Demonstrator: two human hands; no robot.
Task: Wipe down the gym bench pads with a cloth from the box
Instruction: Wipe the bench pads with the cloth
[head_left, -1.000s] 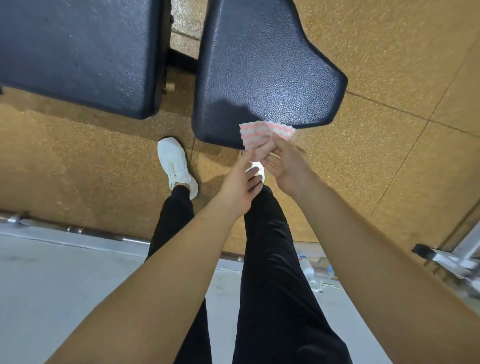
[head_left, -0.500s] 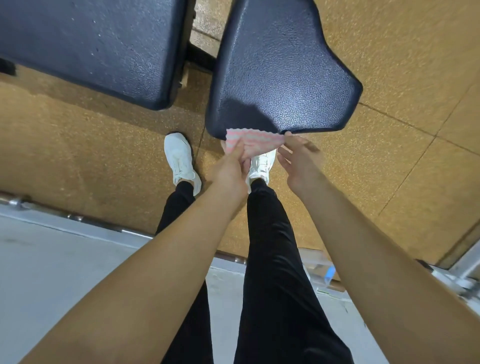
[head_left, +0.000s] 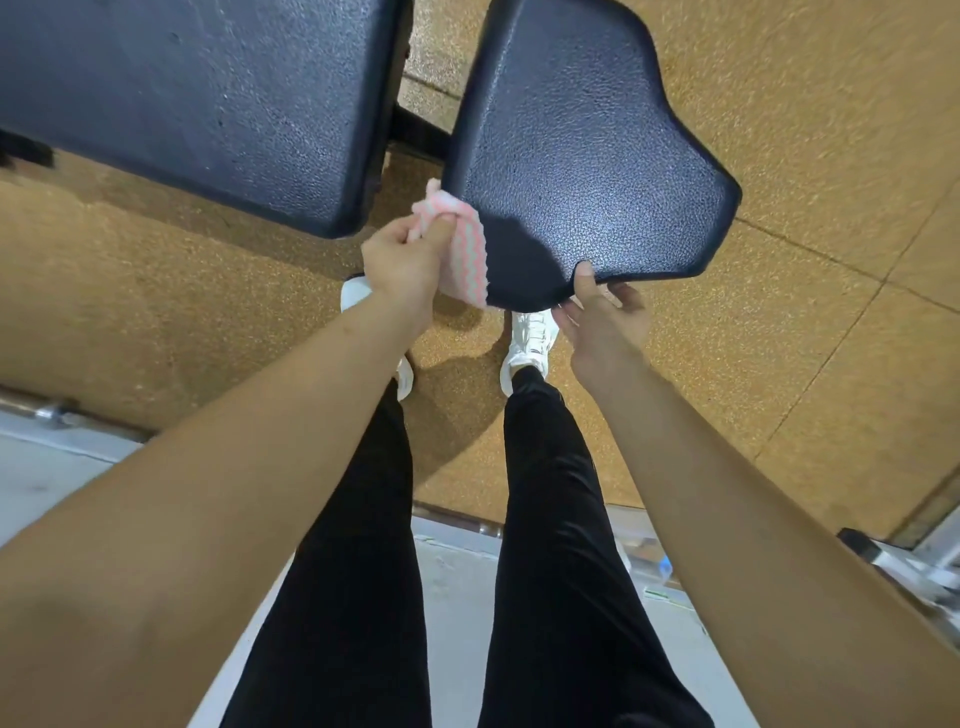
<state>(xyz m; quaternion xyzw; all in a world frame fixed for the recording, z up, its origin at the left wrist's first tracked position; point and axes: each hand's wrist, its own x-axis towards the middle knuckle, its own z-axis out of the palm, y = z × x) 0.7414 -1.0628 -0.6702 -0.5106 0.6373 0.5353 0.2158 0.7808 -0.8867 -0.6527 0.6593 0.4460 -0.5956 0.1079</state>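
**Wiping stage, seat pad: cloth passed to one hand**

Finding 1. The left grip is closed round the cloth, with the fingers curled and the thumb across the fabric. Half a second ago both hands held the cloth together at the near edge of the seat pad. The left alone holds it now.

Finding 2. The cloth, pink with pale zigzag stripes, has shifted from the near edge to the left side of the seat pad. Its bunched upper end sits by the gap between the seat pad and the back pad. Its lower part lies flat against the seat pad's left corner.

Finding 3. The right grip has let go of the cloth and now pinches the near edge of the seat pad. The thumb lies on the top surface and the fingers are curled beneath the rim.

Finding 4. The hands, touching a moment ago, are now well apart.

Finding 5. The person stands on the speckled tan floor. The right shoe shows just below the pad's near edge. The left shoe is partly hidden behind the left wrist.
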